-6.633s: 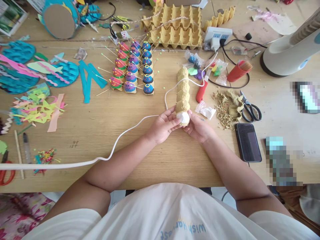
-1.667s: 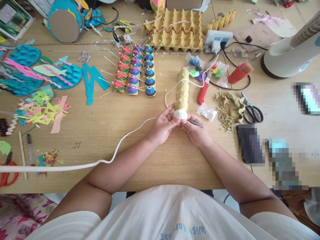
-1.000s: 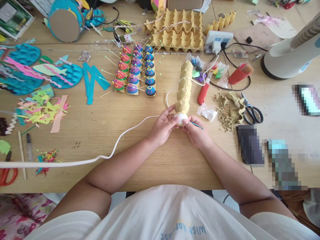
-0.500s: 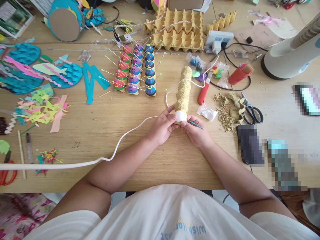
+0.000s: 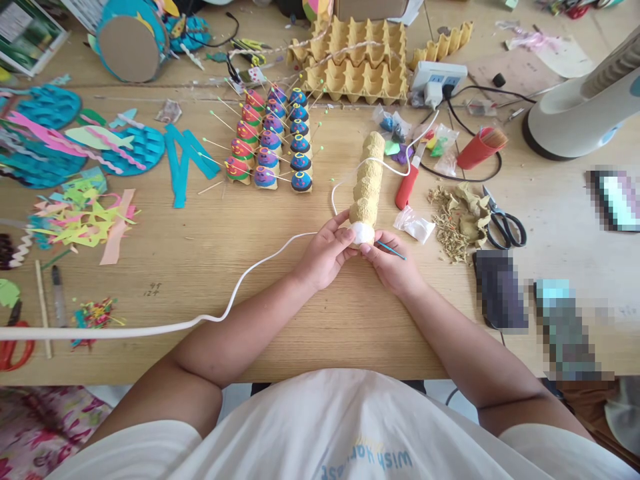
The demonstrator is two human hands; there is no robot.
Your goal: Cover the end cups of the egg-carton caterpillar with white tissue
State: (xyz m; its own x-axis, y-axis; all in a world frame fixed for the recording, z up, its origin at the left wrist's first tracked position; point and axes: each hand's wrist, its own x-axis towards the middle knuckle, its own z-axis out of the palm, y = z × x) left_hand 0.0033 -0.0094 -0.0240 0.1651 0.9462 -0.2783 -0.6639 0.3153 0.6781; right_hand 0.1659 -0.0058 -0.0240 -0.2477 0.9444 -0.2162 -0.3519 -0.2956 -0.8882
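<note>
A strip cut from an egg carton [image 5: 367, 180], a row of beige bumps, points away from me over the table. Its near bump is covered with a white layer [image 5: 362, 233] that looks like soft clay. My left hand [image 5: 327, 252] grips the near end from the left, thumb on the white layer. My right hand [image 5: 393, 261] holds the same end from the right, thumb at the white edge. A thin blue stick [image 5: 391, 250] juts out from between my right fingers. The undersides of both hands' grips are hidden.
Painted egg-carton strips [image 5: 270, 140] with pins stand ahead. A white cable [image 5: 260, 257] crosses from the left, passing near the carton strip. Rightward lie a red-handled cutter [image 5: 407, 187], a small plastic bag [image 5: 416, 225], scraps [image 5: 455, 220] and black scissors [image 5: 506, 227].
Almost nothing differs. My right thumb has shifted very slightly along the white edge; both hands stay on the egg-carton strip.
</note>
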